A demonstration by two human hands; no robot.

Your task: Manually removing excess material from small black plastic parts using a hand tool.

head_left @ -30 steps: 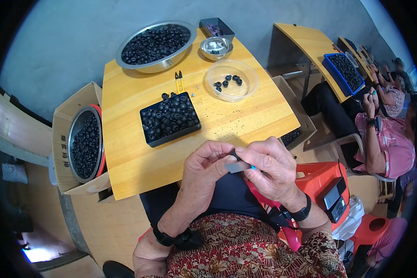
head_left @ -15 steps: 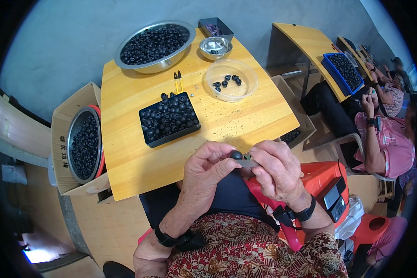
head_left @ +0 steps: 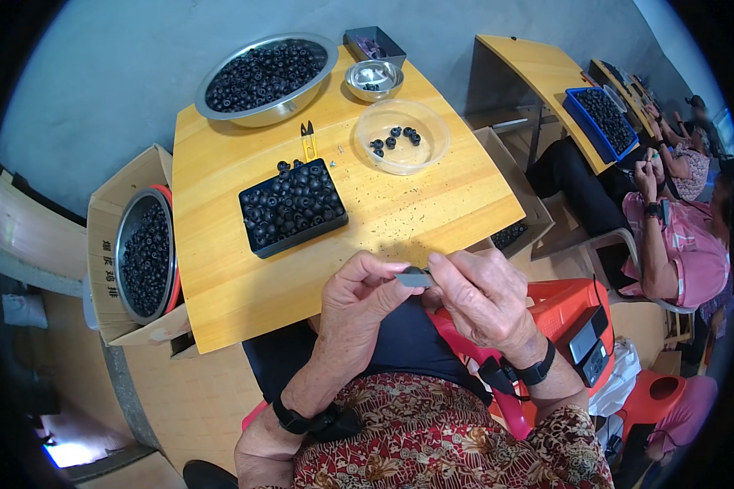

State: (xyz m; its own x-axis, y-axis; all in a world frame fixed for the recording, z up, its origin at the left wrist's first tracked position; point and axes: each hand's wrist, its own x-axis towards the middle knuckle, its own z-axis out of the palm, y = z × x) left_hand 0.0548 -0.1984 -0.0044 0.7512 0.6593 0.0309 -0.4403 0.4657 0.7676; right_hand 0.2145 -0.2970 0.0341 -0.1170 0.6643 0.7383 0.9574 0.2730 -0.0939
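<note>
Evidently mid-way through working one small black piece (head_left: 416, 270) with a small grey blade-like tool (head_left: 416, 279): left hand (head_left: 365, 292) closed, thumb and fingers pinching at the piece and the tool's end; right hand (head_left: 483, 295) closed too, fingertips gripping the tool's other end. Both held together just off the near edge of the yellow table (head_left: 220, 277), above the lap, not resting on the wood. Exactly which fingers bear on the piece, too small to tell.

Next, by the look of it: a steady pinch and a short, controlled stroke, with the piece kept from slipping out.

Further up the table, well apart from the hands: black tray (head_left: 294, 209) heaped with like pieces at mid-table, clear round dish (head_left: 403, 136) holding a few toward the far right corner, large steel bowl (head_left: 265, 77) full at the far edge, yellow-handled snips (head_left: 308, 140) between bowl and tray.
</note>
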